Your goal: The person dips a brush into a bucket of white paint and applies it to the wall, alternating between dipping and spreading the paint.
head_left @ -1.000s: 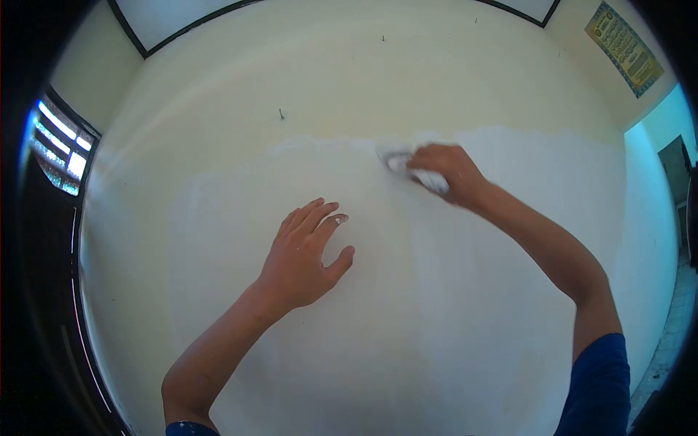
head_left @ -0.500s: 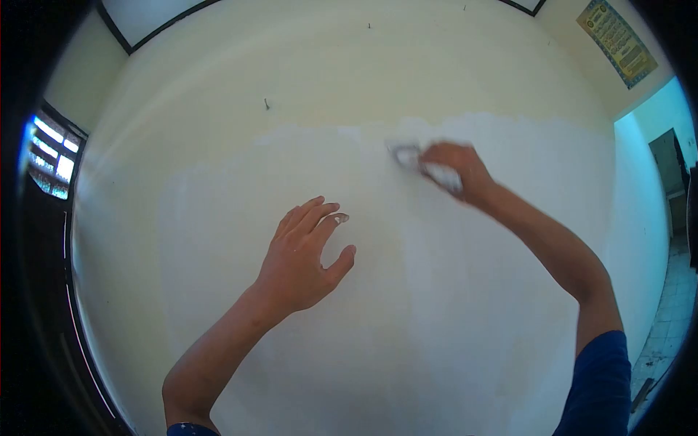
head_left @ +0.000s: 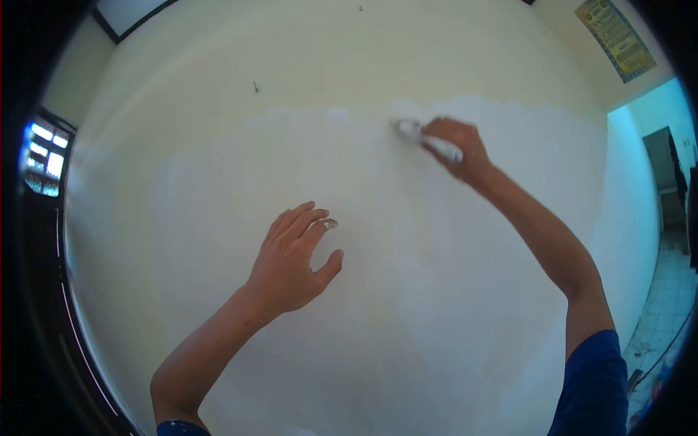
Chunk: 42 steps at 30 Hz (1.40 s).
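My right hand (head_left: 459, 144) is closed around the handle of a paintbrush (head_left: 448, 150) smeared with white. The brush tip points up and left, right at the wall (head_left: 349, 167), beside the upper border of a whiter painted area. Lower and to the left, my left hand (head_left: 294, 254) is held up in front of the wall, fingers spread and nothing in them. A whitish smear marks one of its fingertips. Above the whiter area the wall is cream-yellow.
A nail (head_left: 256, 87) sticks out of the wall at upper left. At far left is a barred window (head_left: 47, 156) beside dark framing. A poster (head_left: 616, 40) hangs at upper right. Further right, a doorway (head_left: 665, 174) opens by a tiled floor (head_left: 658, 320).
My right hand and the brush have moved a little up and right along the wall, and the brush is less blurred. The camera view has shifted slightly. My left hand keeps its spread pose.
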### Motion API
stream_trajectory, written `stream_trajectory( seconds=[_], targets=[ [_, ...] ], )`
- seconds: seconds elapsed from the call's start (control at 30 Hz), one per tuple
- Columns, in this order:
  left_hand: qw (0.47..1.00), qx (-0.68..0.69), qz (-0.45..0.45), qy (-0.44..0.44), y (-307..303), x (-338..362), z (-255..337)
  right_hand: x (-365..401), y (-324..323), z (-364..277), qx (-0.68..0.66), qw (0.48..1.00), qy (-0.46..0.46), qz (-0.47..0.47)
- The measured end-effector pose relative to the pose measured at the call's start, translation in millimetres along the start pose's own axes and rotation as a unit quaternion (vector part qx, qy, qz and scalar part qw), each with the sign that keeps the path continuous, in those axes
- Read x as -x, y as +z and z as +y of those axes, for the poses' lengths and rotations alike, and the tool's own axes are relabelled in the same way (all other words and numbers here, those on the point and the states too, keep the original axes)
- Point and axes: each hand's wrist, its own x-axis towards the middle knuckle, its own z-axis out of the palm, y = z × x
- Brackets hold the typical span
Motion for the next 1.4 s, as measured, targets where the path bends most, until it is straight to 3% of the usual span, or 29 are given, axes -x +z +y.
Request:
stream_trajectory(
  seconds=[0.03, 0.1, 0.13, 0.17, 0.2, 0.23, 0.4, 0.5, 0.57, 0.6, 0.63, 0.7, 0.83, 0.9, 1.0, 1.03, 1.07, 1.1, 1.13, 1.17, 1.2, 1.27, 1.33, 1.37, 1.4],
  targets=[
    [1.000, 0.002, 0.001, 0.004, -1.8, 2.0, -0.6, 19.1, 3.3, -6.6, -0.001, 1.000, -0.012, 0.000],
    [1.000, 0.005, 0.001, 0.005, -6.3, 10.9, -2.3, 95.7, -12.4, -79.8, -0.017, 0.990, 0.026, -0.135],
    [1.000, 0.005, 0.002, 0.004, -9.7, 15.0, -2.9, 124.8, -29.6, -132.4, 0.058, 0.953, 0.070, -0.290],
    [1.000, 0.005, -0.001, 0.002, -12.6, 19.2, -3.8, 154.0, -49.7, -164.0, -0.007, 0.960, -0.045, -0.276],
    [1.000, 0.000, -0.001, 0.005, -14.4, 22.1, -5.5, 143.6, -71.6, -196.7, -0.066, 0.969, -0.046, -0.234],
    [1.000, -0.002, -0.001, 0.007, -14.3, 24.1, -6.5, 129.6, -84.4, -210.0, -0.113, 0.955, -0.019, -0.275],
    [0.999, 0.046, -0.002, -0.004, -0.2, 26.6, 8.2, 36.2, -48.9, -130.4, -0.026, 0.993, 0.018, -0.110],
    [0.998, 0.054, -0.006, 0.008, 1.6, 32.4, 17.3, 46.6, -12.4, -110.6, -0.064, 0.990, 0.024, -0.126],
    [0.999, 0.048, -0.012, 0.017, -4.0, 43.7, 16.6, 111.4, -17.9, -166.0, -0.005, 0.970, 0.027, -0.243],
    [0.999, 0.036, -0.024, 0.018, -9.7, 51.5, 14.3, 140.0, -34.9, -201.9, -0.025, 0.936, 0.019, -0.350],
    [0.999, 0.026, -0.036, 0.018, -16.7, 59.8, 12.0, 163.2, -55.3, -232.0, -0.106, 0.928, 0.004, -0.358],
    [0.998, 0.017, -0.054, 0.017, -27.3, 70.2, 7.1, 147.0, -84.8, -259.3, -0.262, 0.831, 0.115, -0.478],
    [0.996, 0.039, -0.075, 0.014, -34.9, 75.6, 12.1, 90.7, -43.9, -175.0, -0.262, 0.897, 0.090, -0.345],
    [0.997, 0.049, -0.065, 0.016, -37.0, 73.9, 18.1, 37.1, -25.9, -110.8, -0.150, 0.963, 0.030, -0.221],
    [0.996, 0.070, -0.057, 0.021, -40.6, 75.4, 24.3, -27.4, -40.6, -104.7, -0.039, 0.981, 0.146, -0.126],
    [0.995, 0.074, -0.057, 0.021, -42.8, 77.6, 25.8, -12.6, -35.8, -96.7, -0.026, 0.990, 0.064, -0.123],
    [0.995, 0.077, -0.056, 0.021, -44.0, 81.2, 27.1, 28.2, -25.3, -93.5, -0.053, 0.964, 0.107, -0.236],
    [0.995, 0.078, -0.062, 0.022, -45.8, 85.8, 26.3, 71.1, -18.8, -120.6, -0.120, 0.957, 0.060, -0.256],
    [0.995, 0.076, -0.066, 0.023, -46.5, 91.1, 23.3, 105.1, -26.3, -162.7, -0.186, 0.926, 0.073, -0.319],
    [0.995, 0.073, -0.067, 0.019, -47.5, 96.3, 21.1, 129.5, -39.3, -205.2, -0.250, 0.884, 0.068, -0.389],
    [0.995, 0.069, -0.075, 0.018, -48.0, 101.3, 18.8, 127.9, -59.4, -240.8, -0.289, 0.785, 0.066, -0.544],
    [0.994, 0.057, -0.086, 0.021, -47.2, 103.0, 11.5, 109.4, -65.8, -259.1, -0.342, 0.731, 0.064, -0.587],
    [0.994, 0.063, -0.084, 0.010, -51.6, 123.7, -1.8, 103.8, -19.0, -230.9, -0.292, 0.837, 0.069, -0.458],
    [0.994, 0.066, -0.082, 0.005, -51.7, 123.0, -4.7, 66.3, -7.9, -201.3, -0.272, 0.859, 0.102, -0.423],
    [0.995, 0.063, -0.073, 0.002, -53.0, 122.8, -7.4, 31.0, -1.6, -176.5, -0.206, 0.915, 0.081, -0.338]
  ],
)
